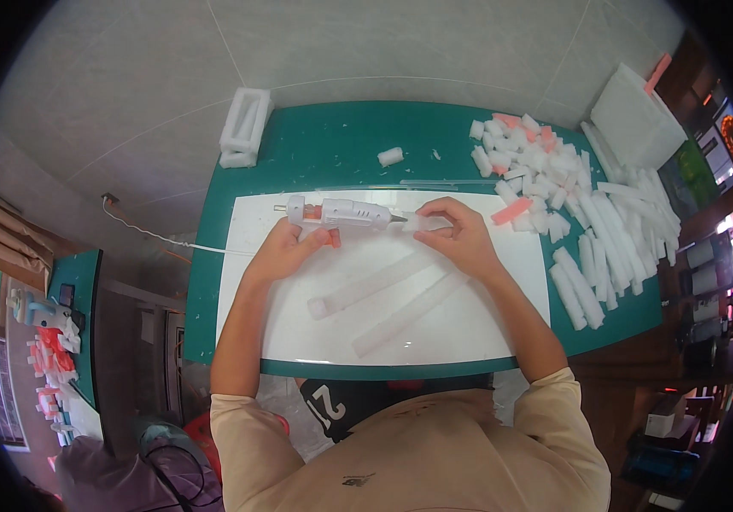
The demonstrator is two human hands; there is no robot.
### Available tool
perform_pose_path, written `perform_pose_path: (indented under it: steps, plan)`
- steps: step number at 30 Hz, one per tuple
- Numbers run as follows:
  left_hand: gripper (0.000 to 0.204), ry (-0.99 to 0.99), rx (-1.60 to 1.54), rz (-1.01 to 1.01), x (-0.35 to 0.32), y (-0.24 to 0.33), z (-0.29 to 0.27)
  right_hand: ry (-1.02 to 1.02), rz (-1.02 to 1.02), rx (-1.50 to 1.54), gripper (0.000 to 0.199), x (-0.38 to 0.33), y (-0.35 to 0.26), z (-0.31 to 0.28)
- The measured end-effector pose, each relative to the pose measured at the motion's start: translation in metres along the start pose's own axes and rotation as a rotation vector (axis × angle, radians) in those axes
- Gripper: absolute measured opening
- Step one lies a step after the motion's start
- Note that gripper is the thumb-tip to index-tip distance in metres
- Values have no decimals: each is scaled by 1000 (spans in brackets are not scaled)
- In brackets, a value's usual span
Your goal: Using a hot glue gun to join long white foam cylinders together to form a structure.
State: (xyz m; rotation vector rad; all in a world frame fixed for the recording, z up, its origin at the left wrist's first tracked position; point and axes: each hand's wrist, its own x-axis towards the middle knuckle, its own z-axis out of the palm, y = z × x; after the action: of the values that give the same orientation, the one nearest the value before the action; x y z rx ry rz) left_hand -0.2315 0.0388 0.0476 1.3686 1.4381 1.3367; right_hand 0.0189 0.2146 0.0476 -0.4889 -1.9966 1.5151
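My left hand is wrapped round the handle of a white hot glue gun with an orange trigger, held level above a white board. Its dark nozzle points right, at a small white foam block. That block is pinched between the thumb and fingers of my right hand; whether the nozzle touches it I cannot tell. Below my hands, two long white foam strips lie slantwise on the board, side by side and slightly apart.
A heap of small white and pink foam pieces covers the table's far right, with long foam strips beside it. One loose piece lies behind the board. A white foam frame stands far left. A white cord runs off leftward.
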Motion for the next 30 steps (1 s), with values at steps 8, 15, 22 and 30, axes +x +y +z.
perform_pose_path:
  steps: [8,15,22,30]
  plan:
    - [21,-11,51,41,0,2,1,-46,-8,-55,31,-3,-8,1]
    - [20,-22,55,6,0,2,0,-50,-8,-29,31,-4,-7,-1]
    - [21,-29,83,0,0,-1,0,-49,-8,-53,30,-4,-10,-1]
    - [21,-34,94,-7,0,3,2,-22,-11,-26,29,-4,-5,-1]
